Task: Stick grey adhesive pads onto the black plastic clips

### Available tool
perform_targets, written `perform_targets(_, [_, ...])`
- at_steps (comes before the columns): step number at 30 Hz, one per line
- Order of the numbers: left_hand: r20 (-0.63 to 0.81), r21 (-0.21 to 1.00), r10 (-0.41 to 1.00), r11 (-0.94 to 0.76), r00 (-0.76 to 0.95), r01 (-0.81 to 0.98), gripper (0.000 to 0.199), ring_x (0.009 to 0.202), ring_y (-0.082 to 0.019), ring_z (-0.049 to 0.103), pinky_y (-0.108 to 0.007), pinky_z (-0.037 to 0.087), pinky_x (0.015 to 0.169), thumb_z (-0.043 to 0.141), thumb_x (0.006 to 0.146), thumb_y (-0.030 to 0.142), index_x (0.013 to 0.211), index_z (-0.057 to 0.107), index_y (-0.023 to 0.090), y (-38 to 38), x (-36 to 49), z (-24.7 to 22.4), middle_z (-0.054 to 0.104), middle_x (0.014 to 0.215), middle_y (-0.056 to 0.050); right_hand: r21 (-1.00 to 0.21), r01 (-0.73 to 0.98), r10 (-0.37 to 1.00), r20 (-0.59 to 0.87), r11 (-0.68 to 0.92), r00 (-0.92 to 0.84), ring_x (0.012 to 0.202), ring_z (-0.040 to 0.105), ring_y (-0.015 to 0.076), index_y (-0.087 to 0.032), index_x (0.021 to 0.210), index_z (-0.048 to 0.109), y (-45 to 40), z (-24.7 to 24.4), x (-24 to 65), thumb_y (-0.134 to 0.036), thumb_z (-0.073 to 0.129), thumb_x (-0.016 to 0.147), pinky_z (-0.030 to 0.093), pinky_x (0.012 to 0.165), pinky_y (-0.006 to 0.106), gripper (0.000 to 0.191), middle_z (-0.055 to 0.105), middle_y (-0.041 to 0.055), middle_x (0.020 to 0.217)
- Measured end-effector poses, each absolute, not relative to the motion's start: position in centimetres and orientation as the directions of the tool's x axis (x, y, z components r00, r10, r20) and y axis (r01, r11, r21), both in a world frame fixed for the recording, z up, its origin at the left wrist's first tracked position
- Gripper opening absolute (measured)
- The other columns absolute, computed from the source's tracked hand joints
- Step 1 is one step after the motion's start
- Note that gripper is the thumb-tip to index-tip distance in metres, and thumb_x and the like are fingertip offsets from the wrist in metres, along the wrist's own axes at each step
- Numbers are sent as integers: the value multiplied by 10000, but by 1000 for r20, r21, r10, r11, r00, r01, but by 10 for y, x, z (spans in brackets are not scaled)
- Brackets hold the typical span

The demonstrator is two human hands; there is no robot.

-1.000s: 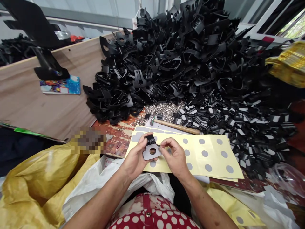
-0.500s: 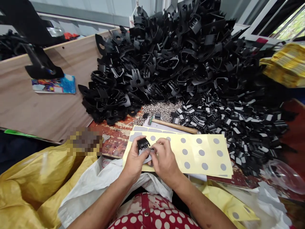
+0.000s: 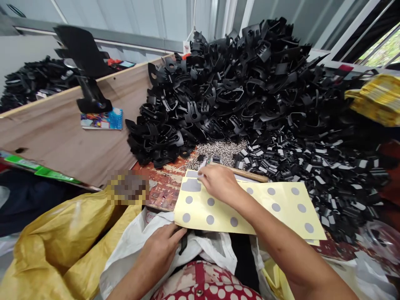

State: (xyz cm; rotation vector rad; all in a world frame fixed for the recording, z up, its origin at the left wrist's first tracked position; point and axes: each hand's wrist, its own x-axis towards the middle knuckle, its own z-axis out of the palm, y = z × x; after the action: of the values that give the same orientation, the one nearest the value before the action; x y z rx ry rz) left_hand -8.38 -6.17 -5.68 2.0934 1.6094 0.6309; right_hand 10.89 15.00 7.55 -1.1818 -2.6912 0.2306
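My left hand (image 3: 164, 245) is low over the white sack (image 3: 123, 254), its fingers pressed together at the near edge of the yellow sticker sheet (image 3: 254, 216). Under those fingertips shows part of a black plastic clip piece (image 3: 183, 241); the hand covers the rest. The sheet bears grey round stickers. My right hand (image 3: 220, 181) reaches across its far left part, fingers bent and closed beside the small metal parts. A pale bit (image 3: 203, 163) shows at the fingertips, but what they hold is unclear. A wooden hammer handle (image 3: 250, 175) lies just behind this hand.
A tall heap of black claw clip halves (image 3: 215, 96) rises at the back. Small black pieces with pale patches (image 3: 281, 154) spread to the right. Shiny metal parts (image 3: 218, 149) lie between. A wooden board (image 3: 62, 129) stands left, yellow sacking (image 3: 78, 233) in front.
My hands have parted. The left went down to the sack with the black clip piece; the right moved up and away over the sheet. The whole view has shifted.
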Motion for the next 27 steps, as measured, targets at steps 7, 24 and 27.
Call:
perform_targets(7, [98, 809, 992, -126, 80, 574, 358, 966, -278, 738, -366, 594, 860, 594, 931, 229, 1250, 728, 321, -65, -74, -34, 764, 1094, -103, -94, 707, 714, 118, 700, -691, 1164, 543, 301, -141, 1070, 729, 219, 38, 8, -205, 593, 968, 462, 933, 401, 182, 698, 149, 1164])
perform_targets(24, [-446, 638, 895, 330, 14, -695, 598, 781, -193, 693, -271, 594, 584, 854, 748, 161, 1277, 604, 289, 12, -58, 19, 702, 1009, -51, -532, 54, 362, 496, 845, -789, 1128, 706, 243, -293, 1278, 693, 90, 9, 150, -158, 577, 984, 583, 977, 438, 344, 758, 87, 1218])
perform_targets(27, [-447, 741, 890, 313, -89, -594, 589, 735, -173, 667, -238, 556, 537, 873, 683, 156, 1197, 618, 289, 11, -55, 21, 685, 1019, -29, -620, 211, 564, 453, 756, -690, 1072, 707, 249, -262, 1268, 688, 96, -4, 160, -167, 585, 967, 580, 944, 445, 333, 764, 104, 1155])
